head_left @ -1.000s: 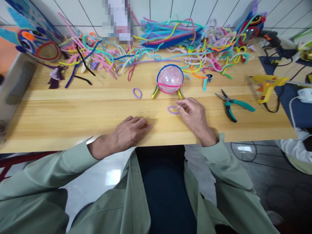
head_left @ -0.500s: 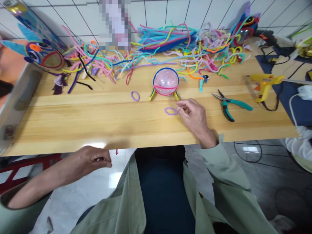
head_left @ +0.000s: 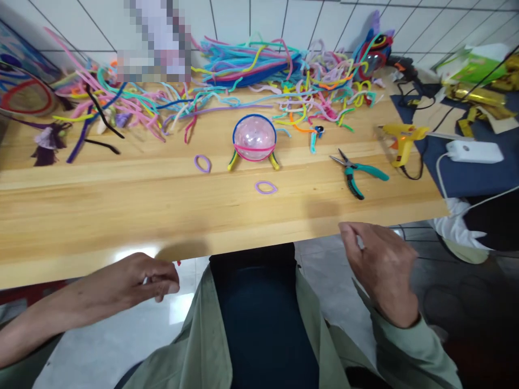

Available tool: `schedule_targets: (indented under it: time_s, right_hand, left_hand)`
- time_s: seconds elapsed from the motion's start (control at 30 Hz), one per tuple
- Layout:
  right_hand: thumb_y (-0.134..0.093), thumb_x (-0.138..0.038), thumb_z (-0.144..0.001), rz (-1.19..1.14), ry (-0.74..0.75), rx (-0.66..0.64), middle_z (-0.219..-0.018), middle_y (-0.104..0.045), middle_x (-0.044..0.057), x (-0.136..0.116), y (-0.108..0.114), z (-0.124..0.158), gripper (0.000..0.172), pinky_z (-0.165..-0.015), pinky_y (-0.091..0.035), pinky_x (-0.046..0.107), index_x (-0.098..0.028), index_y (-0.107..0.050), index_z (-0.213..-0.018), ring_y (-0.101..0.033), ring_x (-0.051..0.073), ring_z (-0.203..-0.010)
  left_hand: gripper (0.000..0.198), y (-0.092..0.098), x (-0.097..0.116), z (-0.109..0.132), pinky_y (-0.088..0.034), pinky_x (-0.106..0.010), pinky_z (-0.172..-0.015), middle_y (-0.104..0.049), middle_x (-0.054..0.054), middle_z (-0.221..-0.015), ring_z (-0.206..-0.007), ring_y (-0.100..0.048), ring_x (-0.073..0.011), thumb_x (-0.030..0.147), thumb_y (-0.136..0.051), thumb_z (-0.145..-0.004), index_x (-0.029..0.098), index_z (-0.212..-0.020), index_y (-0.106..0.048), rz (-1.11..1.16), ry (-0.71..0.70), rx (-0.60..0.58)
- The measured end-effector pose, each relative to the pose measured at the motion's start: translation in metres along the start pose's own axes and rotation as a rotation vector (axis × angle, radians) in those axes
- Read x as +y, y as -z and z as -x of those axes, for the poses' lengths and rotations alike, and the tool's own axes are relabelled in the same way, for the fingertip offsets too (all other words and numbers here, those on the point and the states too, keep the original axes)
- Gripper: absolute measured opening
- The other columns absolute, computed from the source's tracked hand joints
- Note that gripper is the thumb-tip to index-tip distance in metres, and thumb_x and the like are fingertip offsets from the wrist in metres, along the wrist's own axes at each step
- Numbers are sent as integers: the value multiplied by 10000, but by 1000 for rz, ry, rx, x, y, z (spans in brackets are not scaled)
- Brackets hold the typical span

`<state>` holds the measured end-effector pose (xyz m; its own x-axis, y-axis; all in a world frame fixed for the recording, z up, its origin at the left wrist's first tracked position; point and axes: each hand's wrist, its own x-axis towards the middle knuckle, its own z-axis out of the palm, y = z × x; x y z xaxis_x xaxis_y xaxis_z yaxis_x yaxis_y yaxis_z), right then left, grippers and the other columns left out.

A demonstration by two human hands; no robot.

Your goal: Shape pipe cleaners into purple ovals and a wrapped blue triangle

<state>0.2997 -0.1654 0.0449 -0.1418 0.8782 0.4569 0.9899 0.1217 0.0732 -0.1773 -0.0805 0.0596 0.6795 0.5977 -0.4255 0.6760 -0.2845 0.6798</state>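
My left hand (head_left: 152, 278) hangs just off the table's front edge, its fingers loosely curled with the thumb close by; nothing shows in it. At the front edge on the right, my right hand (head_left: 379, 265) is also loosely closed, with no object visible. On the table stands a clear plastic ball (head_left: 254, 136), ringed by blue and pink pipe cleaners, with short yellow-and-green legs. Before it lies one purple pipe-cleaner loop (head_left: 266, 187), pointed at both ends. A second purple loop (head_left: 201, 163) lies to its left. Teal-handled pliers (head_left: 359, 172) rest with jaws apart beyond my right hand.
Along the tiled wall runs a heap of coloured pipe cleaners (head_left: 251, 62). A yellow glue gun (head_left: 403, 141) and a white power strip (head_left: 474, 152) sit at right. Decorated fish-like figures stand at far left (head_left: 26, 97) and back right (head_left: 373, 56). A purple tassel (head_left: 49, 141) lies left.
My right hand has left the purple loop beside the ball and drawn back toward me and right, past the table edge. The loop stays on the table. The view has turned right.
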Motion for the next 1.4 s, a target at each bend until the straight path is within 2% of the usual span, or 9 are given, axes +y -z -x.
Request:
schedule_targets:
  time_s: [0.07,0.13,0.2,0.3,0.5,0.7,0.87,1.2,1.4]
  right_hand:
    - [-667,-287,-1099,-54,-40,41,-777,-818,67,4,3,1,203,-661,-548,399,-201,-771,-947,-759,245,-686]
    - [-656,-308,-1108,-170,1,-6,-967,-869,101,-3,-7,-2,174,-789,-619,410,-186,-779,-1097,-816,265,-856]
    - [-643,-349,-1111,-280,72,-100,-1218,-862,152,-15,-26,-7,289,-978,-646,463,-166,-754,-1305,-819,307,-1120]
    - [-657,-412,-1090,-346,189,-248,-1577,-703,195,-22,-53,-20,501,-1192,-574,535,-145,-659,-1514,-670,354,-1464]
    - [-559,-365,-1104,-124,-94,-284,-1468,-731,252,14,-86,-64,488,-1139,-543,603,-102,-656,-1503,-673,417,-1324]
    - [-525,-500,-1124,-67,-67,-317,-1445,-689,228,9,-113,-98,616,-1085,-510,569,-126,-562,-1612,-597,402,-1284]
    - [-508,-534,-1129,-63,-40,-373,-1408,-669,226,12,-114,-96,655,-1095,-495,586,-118,-554,-1633,-575,401,-1268]
    - [-555,-552,-1109,-78,-59,-309,-1534,-629,226,18,-108,-87,682,-1191,-477,638,-163,-515,-1667,-565,415,-1387]
    - [-568,-537,-1106,-18,-145,-234,-1799,-385,236,35,-117,-86,656,-1350,-292,694,-145,-537,-1631,-308,445,-1682]
  left_hand:
    - [347,9,7,-17,-465,-174,-562,-711,49,-651,-593,-648,-130,377,-642,-1076,242,-798,-799,109,73,-143]
    - [300,14,16,-37,-498,-187,-601,-773,12,-745,-656,-688,-144,401,-663,-1060,223,-869,-812,179,43,-90]
    - [297,16,26,-58,-530,-202,-645,-805,-22,-814,-710,-720,-154,425,-657,-1067,211,-936,-814,218,-25,-62]
    - [258,16,44,-86,-529,-200,-656,-802,-27,-821,-716,-718,-137,390,-648,-1076,201,-1008,-809,209,-144,-56]
    - [222,19,58,-132,-568,-216,-722,-842,-43,-947,-807,-767,-141,295,-615,-1080,198,-1032,-808,125,-349,101]
    - [222,3,52,-169,-575,-226,-742,-830,-42,-929,-805,-760,-135,253,-583,-1124,191,-1038,-777,41,-581,200]
    - [232,-12,40,-181,-548,-221,-726,-807,-26,-887,-776,-746,-130,223,-558,-1156,189,-1025,-746,-64,-770,260]
    - [275,-20,31,-182,-552,-241,-745,-791,-31,-871,-780,-741,-145,248,-536,-1175,183,-1013,-748,-86,-840,343]
    - [271,-21,27,-183,-548,-251,-756,-784,-34,-873,-788,-734,-152,243,-540,-1172,181,-1008,-746,-93,-851,325]
